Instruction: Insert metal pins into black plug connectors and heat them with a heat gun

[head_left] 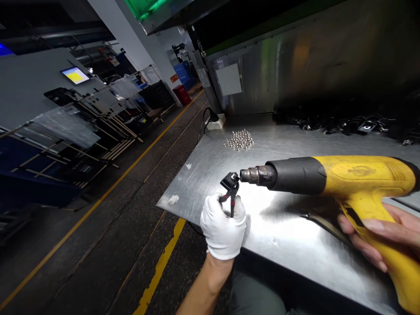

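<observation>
My left hand (223, 229), in a white glove, is closed around the handles of small black pliers with red marks (232, 199). At the pliers' tip sits a small black part (229, 180) with a shiny metal piece on its top. My bare right hand (377, 236) is wrapped round the grip of a yellow heat gun (364, 175). The stepped metal nozzle (257, 175) points left, its end close beside the black part. Whether the two touch I cannot tell.
A steel table (197, 175) spreads beneath my hands. Small shiny metal pieces (239, 140) lie in a pile on it. Behind stands a white power strip (215, 122); several black parts (331, 124) line the back right. A thin metal tool (323, 223) lies under the heat gun.
</observation>
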Action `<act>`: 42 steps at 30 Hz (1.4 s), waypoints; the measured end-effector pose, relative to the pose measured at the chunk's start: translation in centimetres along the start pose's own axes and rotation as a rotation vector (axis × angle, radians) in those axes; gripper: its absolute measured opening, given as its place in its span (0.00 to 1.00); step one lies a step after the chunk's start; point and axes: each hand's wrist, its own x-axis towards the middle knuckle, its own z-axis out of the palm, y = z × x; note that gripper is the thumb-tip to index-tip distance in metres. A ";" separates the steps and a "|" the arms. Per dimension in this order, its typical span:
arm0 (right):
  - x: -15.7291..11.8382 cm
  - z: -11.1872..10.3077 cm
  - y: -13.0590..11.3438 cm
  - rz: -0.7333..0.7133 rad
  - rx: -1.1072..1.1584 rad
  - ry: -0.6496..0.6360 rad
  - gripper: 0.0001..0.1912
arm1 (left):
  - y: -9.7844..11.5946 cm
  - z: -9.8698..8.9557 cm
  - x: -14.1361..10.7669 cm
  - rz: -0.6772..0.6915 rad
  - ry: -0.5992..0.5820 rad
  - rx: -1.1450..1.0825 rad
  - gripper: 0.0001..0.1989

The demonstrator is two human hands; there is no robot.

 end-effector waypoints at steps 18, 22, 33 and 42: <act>0.3 -0.4 0.2 0.002 -0.001 -0.050 0.19 | 0.0 0.0 0.0 -0.008 -0.023 0.004 0.12; 0.4 -0.3 0.2 0.016 -0.002 -0.042 0.19 | 0.0 0.0 0.0 -0.001 -0.012 0.010 0.12; 0.2 0.0 -0.1 0.006 -0.010 -0.021 0.19 | 0.1 -0.1 -0.1 0.000 -0.007 0.019 0.12; -0.1 -0.2 0.0 0.006 -0.001 -0.031 0.20 | 0.1 0.0 -0.1 -0.003 -0.006 0.018 0.12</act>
